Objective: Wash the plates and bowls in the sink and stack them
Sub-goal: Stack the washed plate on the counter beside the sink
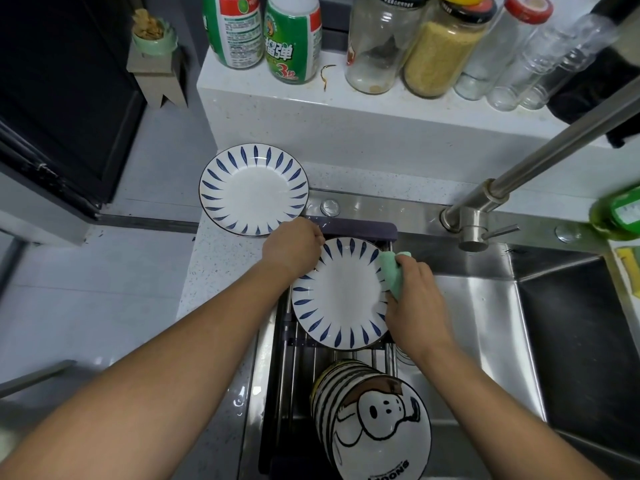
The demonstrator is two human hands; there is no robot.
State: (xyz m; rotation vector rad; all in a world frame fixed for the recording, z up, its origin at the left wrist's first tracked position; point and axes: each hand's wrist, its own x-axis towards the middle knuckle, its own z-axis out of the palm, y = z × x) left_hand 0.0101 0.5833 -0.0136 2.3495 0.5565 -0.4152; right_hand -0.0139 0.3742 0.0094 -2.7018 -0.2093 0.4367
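Observation:
A white plate with blue leaf marks (337,296) is held over the dark rack (294,344) at the sink's left side. My left hand (292,249) grips its upper left rim. My right hand (414,292) presses a green sponge (391,268) against the plate's right rim. A second plate of the same pattern (254,190) lies flat on the counter behind. Several bowls with a cartoon dog (375,420) stand on edge in the rack, near the bottom of the view.
A steel faucet (485,216) reaches over the sink basin (571,334) at right. The ledge behind holds detergent bottles (294,39) and glass jars (443,46). A green bottle (620,213) stands at the right edge. A dark cabinet (59,98) fills the far left.

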